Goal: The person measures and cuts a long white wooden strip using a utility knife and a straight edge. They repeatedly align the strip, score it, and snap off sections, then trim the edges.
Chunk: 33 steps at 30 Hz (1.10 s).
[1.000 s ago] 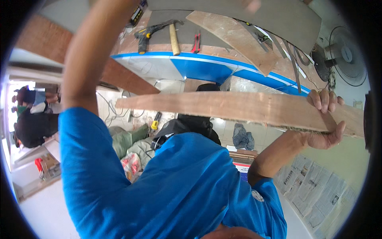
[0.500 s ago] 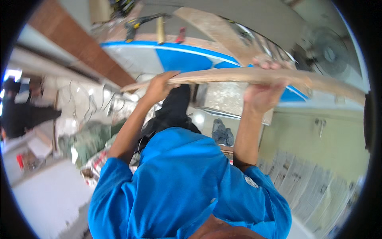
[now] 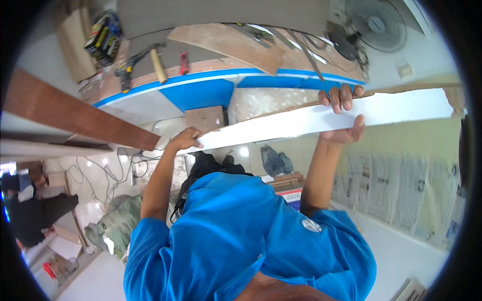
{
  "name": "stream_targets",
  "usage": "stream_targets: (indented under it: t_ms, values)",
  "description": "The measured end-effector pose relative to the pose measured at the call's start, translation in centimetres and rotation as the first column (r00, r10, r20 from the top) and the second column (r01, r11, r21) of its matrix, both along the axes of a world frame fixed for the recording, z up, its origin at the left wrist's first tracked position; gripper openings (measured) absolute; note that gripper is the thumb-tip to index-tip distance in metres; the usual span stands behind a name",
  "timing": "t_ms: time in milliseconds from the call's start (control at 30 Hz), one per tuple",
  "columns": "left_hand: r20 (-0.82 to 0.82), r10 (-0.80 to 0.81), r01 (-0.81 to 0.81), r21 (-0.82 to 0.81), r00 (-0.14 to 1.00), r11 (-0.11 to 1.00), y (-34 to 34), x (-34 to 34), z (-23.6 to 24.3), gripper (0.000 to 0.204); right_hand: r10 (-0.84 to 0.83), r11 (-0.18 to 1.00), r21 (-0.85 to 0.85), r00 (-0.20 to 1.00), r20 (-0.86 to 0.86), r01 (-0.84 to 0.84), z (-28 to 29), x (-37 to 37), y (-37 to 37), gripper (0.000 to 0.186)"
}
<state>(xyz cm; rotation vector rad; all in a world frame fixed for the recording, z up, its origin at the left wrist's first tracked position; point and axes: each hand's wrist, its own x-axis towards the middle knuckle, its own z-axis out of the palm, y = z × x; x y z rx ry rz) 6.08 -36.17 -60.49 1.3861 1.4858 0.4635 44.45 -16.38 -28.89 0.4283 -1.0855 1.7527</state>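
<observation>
A long narrow board [image 3: 278,120] with a white face and rough brown edges stretches across the view at chest height. My left hand [image 3: 187,141] is closed on its left end, thumb near the lower edge. My right hand [image 3: 344,115] grips it further right, fingers over the top edge and thumb low on the white face. Beyond the board, a drill [image 3: 125,77], a wooden-handled hammer [image 3: 158,66] and a red utility knife [image 3: 184,63] lie on a cluttered blue-edged counter [image 3: 170,84], beside a loose plywood piece [image 3: 226,45].
A brown plank [image 3: 83,110] runs along the left. A fan [image 3: 376,25] sits at top right. Cables [image 3: 100,178], green fabric [image 3: 113,226] and a grey cloth [image 3: 276,163] lie low down. A person [image 3: 37,205] in dark clothing is at far left.
My left hand has come down from overhead onto the board's left end. The board has turned from brown wood side to white face. My right hand has shifted left, still gripping it.
</observation>
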Motion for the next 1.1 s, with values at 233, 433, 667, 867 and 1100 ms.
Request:
stream_targets:
  t_ms: [233, 433, 667, 867, 1100]
  values:
    - [-0.293, 0.298, -0.203, 0.315, 0.909, 0.927, -0.3, 1.6, -3.5, 0.096, -0.298, 0.936, -0.144, 0.939, 0.170, 0.323, -4.5, -7.6, -5.1, 0.063]
    - [-0.220, 0.243, -0.061, 0.611, 0.945, 0.789, 1.7, 1.5, 4.1, 0.126, -0.281, 0.931, -0.224, 0.958, 0.063, 0.288, -8.1, -14.9, -6.5, 0.068]
    - [-0.158, 0.229, -0.110, 0.542, 0.961, 0.833, 2.1, 0.0, 9.2, 0.085, -0.339, 0.884, -0.237, 0.902, 0.267, 0.402, -11.0, -20.8, -8.2, 0.061]
    - [-0.207, 0.133, -0.019, 0.476, 0.969, 0.879, 2.2, -2.4, 7.0, 0.082, -0.284, 0.927, -0.088, 0.839, 0.464, 0.363, -11.7, -21.0, -8.6, 0.078]
    - [-0.245, 0.123, 0.016, 0.500, 0.962, 0.866, 4.3, -4.1, 3.5, 0.084, -0.659, 0.751, 0.213, 0.688, 0.303, 0.625, -3.6, -15.5, -5.6, 0.118]
